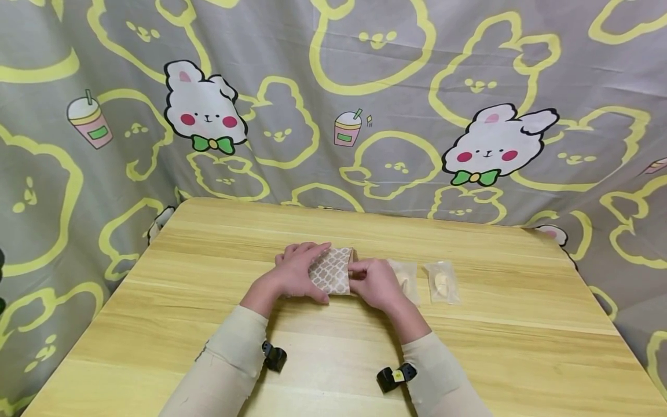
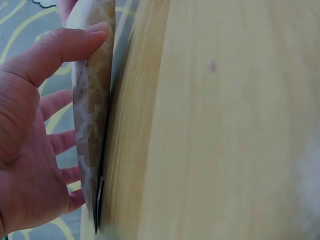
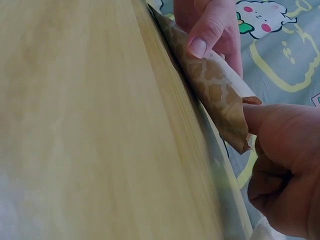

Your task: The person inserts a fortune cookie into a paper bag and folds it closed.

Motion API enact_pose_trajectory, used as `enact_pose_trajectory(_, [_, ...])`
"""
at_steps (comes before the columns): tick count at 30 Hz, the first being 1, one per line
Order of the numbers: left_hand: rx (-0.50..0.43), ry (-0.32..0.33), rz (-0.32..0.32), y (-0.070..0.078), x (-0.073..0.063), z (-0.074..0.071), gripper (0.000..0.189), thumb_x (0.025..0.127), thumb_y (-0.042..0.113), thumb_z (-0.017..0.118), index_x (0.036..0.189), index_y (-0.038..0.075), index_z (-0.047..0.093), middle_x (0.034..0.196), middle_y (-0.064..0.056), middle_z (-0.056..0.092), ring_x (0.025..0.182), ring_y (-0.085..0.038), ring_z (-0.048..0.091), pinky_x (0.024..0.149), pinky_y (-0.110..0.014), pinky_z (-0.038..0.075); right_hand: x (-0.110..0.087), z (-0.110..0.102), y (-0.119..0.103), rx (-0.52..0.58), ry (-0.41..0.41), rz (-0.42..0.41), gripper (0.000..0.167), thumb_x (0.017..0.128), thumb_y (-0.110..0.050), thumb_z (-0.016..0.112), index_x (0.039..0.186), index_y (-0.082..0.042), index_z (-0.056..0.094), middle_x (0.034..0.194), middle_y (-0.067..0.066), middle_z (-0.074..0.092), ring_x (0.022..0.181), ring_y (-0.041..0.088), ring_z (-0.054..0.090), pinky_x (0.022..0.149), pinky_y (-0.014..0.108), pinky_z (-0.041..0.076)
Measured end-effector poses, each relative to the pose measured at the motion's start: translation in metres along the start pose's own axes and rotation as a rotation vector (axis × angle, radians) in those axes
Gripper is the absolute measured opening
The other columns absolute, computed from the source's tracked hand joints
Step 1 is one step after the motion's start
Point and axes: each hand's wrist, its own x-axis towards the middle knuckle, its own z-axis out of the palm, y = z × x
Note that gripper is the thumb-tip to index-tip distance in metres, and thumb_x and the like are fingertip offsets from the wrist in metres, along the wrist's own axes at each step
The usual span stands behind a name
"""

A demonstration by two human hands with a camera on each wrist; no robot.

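A brown paper bag (image 1: 333,272) with a white lattice print lies on its side, its mouth facing right. Spanning it from the left, my left hand (image 1: 294,273) holds it, with the thumb on the near edge and the fingers along the far side. The right hand (image 1: 379,284) is at the mouth. In the right wrist view, at least one finger of this right hand (image 3: 292,167) reaches inside the bag (image 3: 217,95), while other fingers curl outside. Its fingertips are hidden in the bag, so I cannot tell whether they hold anything.
Just right of the right hand is a small clear packet (image 1: 410,278), partly covered by that hand. Another clear packet (image 1: 443,282) with a pale piece inside lies further right. The wooden table (image 1: 333,353) meets a printed curtain (image 1: 292,168) at its back edge.
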Motion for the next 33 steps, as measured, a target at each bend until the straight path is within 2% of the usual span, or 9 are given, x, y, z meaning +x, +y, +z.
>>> enact_pose_trajectory(4, [-0.003,0.010,0.001,0.000,0.000,0.000,0.118,0.057,0.043,0.095,0.157,0.032,0.034,0.154,-0.004,0.034,0.137,-0.035,0.022,0.101,-0.054,0.022,0.002,0.000,-0.005,-0.028,0.052,0.058,0.024,0.077,-0.004,0.082,0.099,-0.013,0.082,0.070,-0.008,0.068,0.062,0.004,0.055,0.062,0.028,0.047])
enact_pose_trajectory(7, [-0.003,0.016,0.003,0.001,0.000,0.001,0.118,0.057,0.043,0.095,0.157,0.032,0.034,0.154,-0.005,0.035,0.137,-0.035,0.022,0.101,-0.055,0.022,0.004,0.000,-0.008,0.001,0.034,0.081,0.026,0.077,0.002,0.077,0.100,-0.009,0.080,0.055,-0.009,0.053,0.051,0.004,0.043,0.053,0.025,0.039])
enact_pose_trajectory(8, [-0.002,0.019,0.005,0.001,0.000,0.001,0.118,0.056,0.043,0.095,0.157,0.032,0.034,0.154,-0.005,0.035,0.137,-0.036,0.022,0.101,-0.056,0.022,0.004,0.001,-0.009,0.019,0.019,0.080,0.024,0.078,0.004,0.074,0.097,-0.009,0.080,0.052,-0.009,0.047,0.049,0.004,0.038,0.051,0.025,0.035])
enact_pose_trajectory(10, [0.002,0.018,0.006,0.001,0.000,0.001,0.118,0.057,0.043,0.095,0.157,0.032,0.034,0.153,-0.005,0.035,0.138,-0.035,0.022,0.101,-0.056,0.022,0.005,0.001,-0.008,0.050,-0.017,0.065,0.018,0.079,0.008,0.070,0.082,-0.009,0.075,0.050,-0.009,0.036,0.048,0.005,0.030,0.050,0.024,0.029])
enact_pose_trajectory(13, [0.000,0.024,0.009,0.001,0.000,0.001,0.118,0.056,0.043,0.095,0.157,0.032,0.035,0.153,-0.005,0.036,0.137,-0.036,0.022,0.101,-0.056,0.022,0.005,0.002,-0.005,0.073,-0.077,0.026,0.030,0.078,0.011,0.063,0.061,-0.011,0.052,0.051,-0.010,0.028,0.049,0.005,0.027,0.050,0.024,0.025])
enact_pose_trajectory(16, [-0.001,0.025,0.010,0.000,0.000,0.000,0.118,0.056,0.043,0.095,0.157,0.032,0.035,0.152,-0.005,0.037,0.137,-0.035,0.023,0.100,-0.054,0.022,0.005,0.003,-0.002,0.069,-0.137,-0.017,0.039,0.076,0.011,0.060,0.058,-0.014,0.037,0.051,-0.010,0.027,0.049,0.005,0.028,0.050,0.024,0.025])
enact_pose_trajectory(25, [-0.013,0.019,0.018,-0.002,-0.001,-0.001,0.120,0.054,0.041,0.097,0.157,0.031,0.035,0.152,-0.006,0.036,0.137,-0.036,0.022,0.098,-0.054,0.022,0.007,0.004,0.003,0.047,-0.256,-0.099,0.026,0.084,-0.004,0.072,0.069,-0.018,0.055,0.055,-0.012,0.032,0.052,0.003,0.032,0.053,0.024,0.029])
enact_pose_trajectory(28, [-0.014,0.005,0.014,-0.002,-0.001,-0.001,0.121,0.054,0.042,0.097,0.157,0.032,0.035,0.154,-0.005,0.034,0.137,-0.035,0.021,0.098,-0.053,0.022,0.007,0.003,0.004,0.032,-0.270,-0.111,0.023,0.085,-0.007,0.074,0.073,-0.018,0.057,0.056,-0.011,0.033,0.053,0.003,0.033,0.054,0.025,0.029])
enact_pose_trajectory(33, [0.008,-0.012,0.020,-0.001,0.001,0.001,0.119,0.054,0.043,0.097,0.155,0.033,0.037,0.158,-0.003,0.030,0.139,-0.037,0.017,0.101,-0.059,0.019,0.007,0.002,0.004,0.030,-0.270,-0.116,0.014,0.086,-0.011,0.076,0.086,-0.019,0.064,0.059,-0.010,0.037,0.055,0.005,0.037,0.055,0.025,0.031])
